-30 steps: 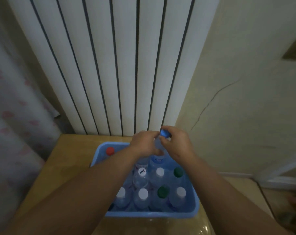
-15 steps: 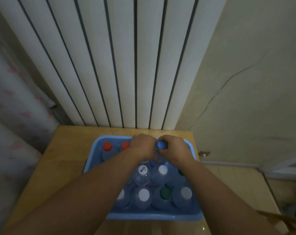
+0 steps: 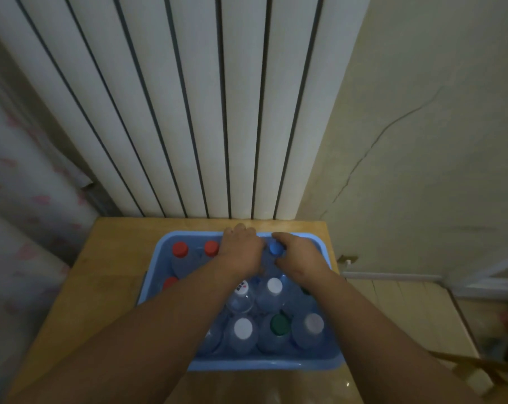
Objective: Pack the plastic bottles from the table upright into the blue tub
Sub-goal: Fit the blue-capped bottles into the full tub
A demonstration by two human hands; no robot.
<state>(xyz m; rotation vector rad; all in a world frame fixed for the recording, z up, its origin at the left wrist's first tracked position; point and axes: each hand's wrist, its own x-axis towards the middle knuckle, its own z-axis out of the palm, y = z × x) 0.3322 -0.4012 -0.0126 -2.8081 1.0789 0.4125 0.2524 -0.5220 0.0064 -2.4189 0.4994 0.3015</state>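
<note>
The blue tub [image 3: 264, 365] sits on a wooden table [image 3: 101, 275] and holds several upright clear plastic bottles with red, white and green caps. A blue-capped bottle [image 3: 276, 248] stands in the tub's back row between my hands. My right hand [image 3: 301, 256] curls round its neck, thumb and fingers on either side of the cap. My left hand [image 3: 241, 250] is pressed against the bottle's left side, its fingers curled down out of sight. Red-capped bottles [image 3: 180, 249] stand at the back left.
A white ribbed radiator [image 3: 188, 112] rises right behind the table's far edge. A cracked cream wall [image 3: 421, 141] is to the right and a patterned curtain [image 3: 19, 199] to the left. The floor lies past the table's right edge.
Both hands have lowered the blue-capped bottle from above the tub down into its back row. The view has tilted so more of the table shows.
</note>
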